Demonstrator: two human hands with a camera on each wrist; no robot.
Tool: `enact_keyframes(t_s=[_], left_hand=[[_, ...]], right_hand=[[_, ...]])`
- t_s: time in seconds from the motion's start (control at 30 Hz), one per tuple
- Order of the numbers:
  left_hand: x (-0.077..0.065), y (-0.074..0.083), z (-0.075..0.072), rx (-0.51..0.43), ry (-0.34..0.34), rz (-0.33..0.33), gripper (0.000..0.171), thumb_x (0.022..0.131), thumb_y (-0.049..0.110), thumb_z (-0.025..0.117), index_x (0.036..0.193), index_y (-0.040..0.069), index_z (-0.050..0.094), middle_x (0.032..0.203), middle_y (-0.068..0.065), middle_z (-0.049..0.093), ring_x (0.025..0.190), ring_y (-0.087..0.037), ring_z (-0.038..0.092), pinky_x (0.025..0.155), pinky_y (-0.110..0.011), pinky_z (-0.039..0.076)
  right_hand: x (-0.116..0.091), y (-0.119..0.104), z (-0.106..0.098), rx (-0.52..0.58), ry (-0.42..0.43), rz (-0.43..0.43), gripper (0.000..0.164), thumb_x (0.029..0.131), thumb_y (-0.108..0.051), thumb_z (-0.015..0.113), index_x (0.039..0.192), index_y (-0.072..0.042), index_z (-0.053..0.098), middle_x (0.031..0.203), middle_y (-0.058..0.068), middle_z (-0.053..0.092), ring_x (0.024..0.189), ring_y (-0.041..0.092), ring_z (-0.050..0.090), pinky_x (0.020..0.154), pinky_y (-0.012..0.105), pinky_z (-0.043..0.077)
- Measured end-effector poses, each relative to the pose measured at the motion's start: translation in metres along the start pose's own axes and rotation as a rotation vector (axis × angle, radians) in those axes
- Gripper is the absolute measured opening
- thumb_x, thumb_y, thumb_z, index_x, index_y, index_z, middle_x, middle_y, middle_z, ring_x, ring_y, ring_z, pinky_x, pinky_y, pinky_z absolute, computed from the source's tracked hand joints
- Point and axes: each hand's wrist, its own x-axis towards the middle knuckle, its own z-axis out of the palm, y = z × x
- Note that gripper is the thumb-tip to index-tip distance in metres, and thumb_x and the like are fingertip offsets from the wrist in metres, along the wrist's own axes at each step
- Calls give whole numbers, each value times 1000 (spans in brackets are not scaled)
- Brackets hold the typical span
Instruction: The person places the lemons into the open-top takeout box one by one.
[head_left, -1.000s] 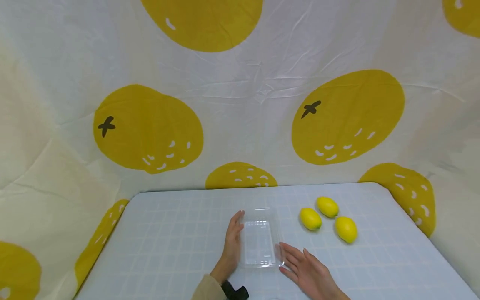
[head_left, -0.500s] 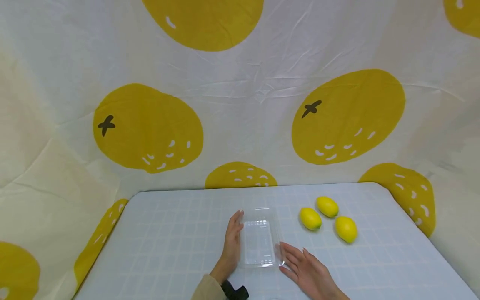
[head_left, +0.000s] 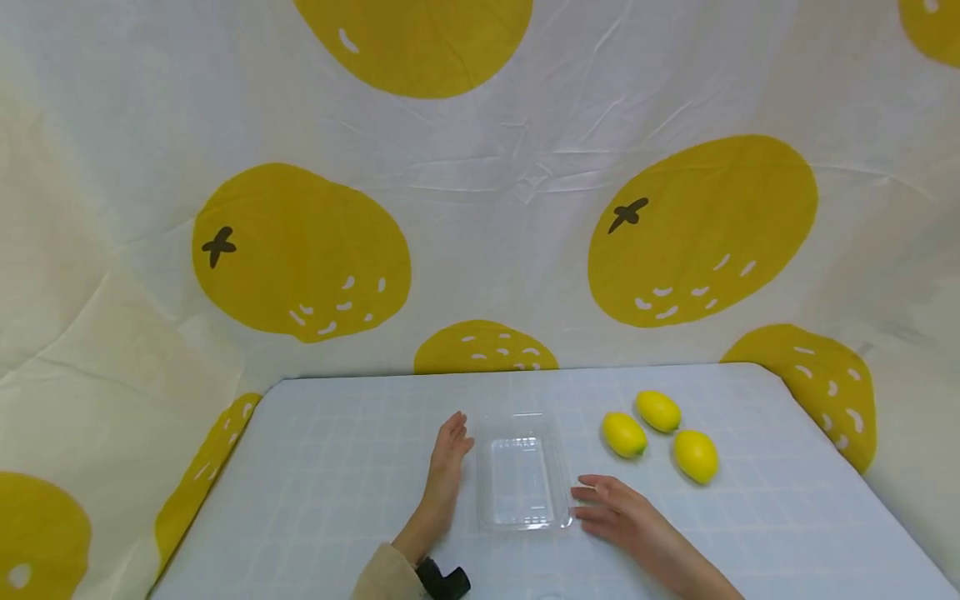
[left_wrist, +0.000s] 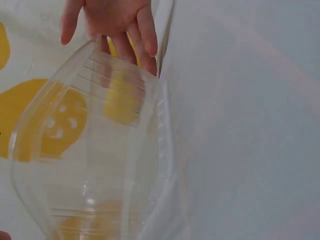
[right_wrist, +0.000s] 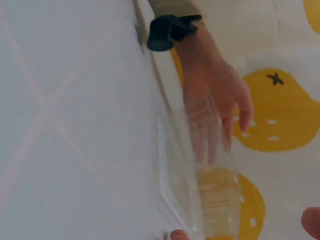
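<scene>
A clear plastic container [head_left: 522,483] rests on the table between the two hands, its outline also plain in the left wrist view [left_wrist: 95,150]. To its left, my left hand [head_left: 445,471] is held with straight fingers, a small gap from the container wall. My right hand [head_left: 622,512] lies to the right of the near corner with its fingers loosely extended; its fingertips are very close to the rim, and touch cannot be told. Neither hand holds anything. Beyond the right hand, three lemons sit in a group: a left lemon [head_left: 624,435], a far lemon [head_left: 658,412] and a right lemon [head_left: 696,457].
A pale checked cloth covers the table [head_left: 322,492]. Behind and at the sides hangs a white curtain [head_left: 495,242] printed with large yellow fruit. A dark wrist strap [head_left: 442,581] is on the left wrist.
Both hands have moved outward from the container, the left to the left and the right to the right. The container and lemons keep their places; the head view has shifted slightly.
</scene>
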Motion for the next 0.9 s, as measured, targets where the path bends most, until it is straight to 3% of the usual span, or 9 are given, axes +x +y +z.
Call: enact_keyframes(t_s=[0.17,0.3,0.47,0.63,0.8,0.9], left_hand=[[-5,13,-14,126,-33,71,57,100,18,53,152,5,32,158,-17,30,144,-40,25,115,-61,21],[-14,26,-19,271,-99,153,62,99,20,58,154,10,30,160,-14,27,145,-39,24,115,-62,19],[-30,37,-22,490,-206,366,71,97,22,62,155,5,25,162,-14,22,148,-35,18,114,-66,17],[-41,35,-22,715,-267,525,84,92,39,68,155,4,26,163,-13,19,149,-38,16,110,-69,21],[-46,26,-16,848,-289,483,108,81,61,72,159,13,16,166,-6,13,151,-35,10,113,-64,21],[-48,20,-12,898,-291,442,120,74,70,73,161,16,9,167,-4,8,151,-33,6,114,-64,19]], right_hand=[[-4,-29,1,-264,104,15,55,107,-34,41,142,9,38,144,25,45,123,38,56,104,40,46],[-7,-50,1,-398,162,-27,50,107,-32,43,139,6,46,141,23,48,119,36,59,101,39,48],[-11,-69,1,-512,269,-168,40,106,-27,48,134,1,53,137,19,53,115,26,62,94,23,49],[-11,-80,1,-695,421,-364,30,103,-22,54,129,-8,61,130,11,62,108,7,62,88,18,50],[0,-87,-8,-902,540,-567,25,101,-14,57,125,-12,64,123,4,66,107,6,62,90,13,47],[7,-88,-17,-928,558,-612,26,100,-13,59,125,-11,63,126,6,65,111,10,61,94,10,43]])
